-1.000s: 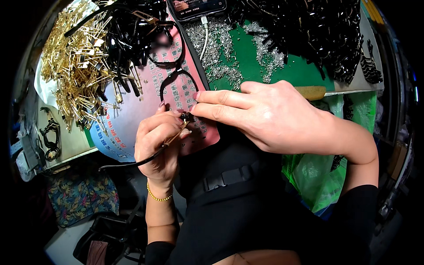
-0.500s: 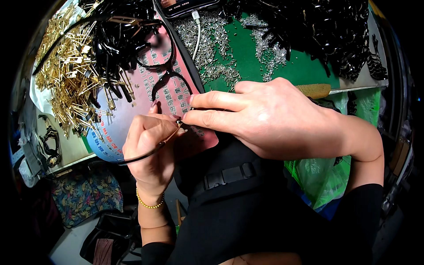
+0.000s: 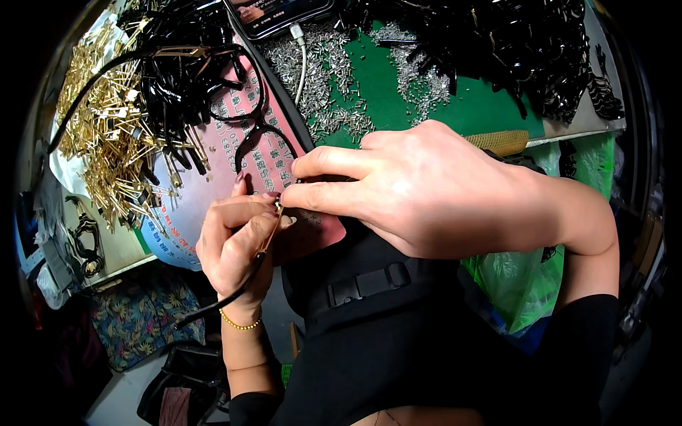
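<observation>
A black eyeglass frame (image 3: 263,99) stretches from the far left toward my hands, one temple extending left over the piles. My left hand (image 3: 231,238) is closed around a second temple arm (image 3: 250,277), black with a gold-coloured metal end. That metal end meets the near corner of the frame at my fingertips. From the other side my right hand (image 3: 426,192) presses there, its index and middle fingers pointing left and resting at the frame's near rim. The joint itself is mostly hidden by fingers; whether a screw sits in it I cannot tell.
Gold-coloured metal pieces (image 3: 106,128) heap at left beside black temple arms (image 3: 181,89). Small silver pins (image 3: 323,92) lie scattered on the green mat (image 3: 376,85). A phone (image 3: 280,18) with a white cable (image 3: 302,64) is at the back. Black glossy parts (image 3: 526,57) pile at far right.
The held temple arm has swung so its free end points lower, toward my left wrist. The frame and both hands appear slightly farther left in view; my hold looks the same.
</observation>
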